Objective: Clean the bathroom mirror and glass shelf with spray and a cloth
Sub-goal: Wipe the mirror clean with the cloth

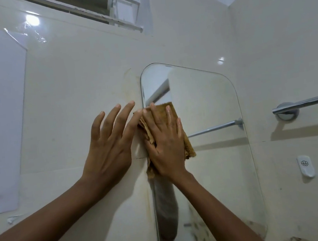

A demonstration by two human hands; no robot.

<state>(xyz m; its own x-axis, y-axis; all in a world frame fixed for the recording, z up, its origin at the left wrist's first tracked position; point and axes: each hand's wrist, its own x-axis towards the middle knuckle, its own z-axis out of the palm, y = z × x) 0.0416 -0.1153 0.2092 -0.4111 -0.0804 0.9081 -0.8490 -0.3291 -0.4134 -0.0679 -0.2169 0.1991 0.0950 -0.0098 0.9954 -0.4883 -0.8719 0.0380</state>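
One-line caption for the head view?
Right hand presses a brown cloth to the mirror's left edge; left hand braces on the tiled wall.

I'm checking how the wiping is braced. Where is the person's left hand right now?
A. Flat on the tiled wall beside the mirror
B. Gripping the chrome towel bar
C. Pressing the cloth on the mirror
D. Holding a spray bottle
A: the left hand lies open with fingers spread on the cream tiled wall, beside the rounded frameless mirror; the right hand presses the brown cloth.
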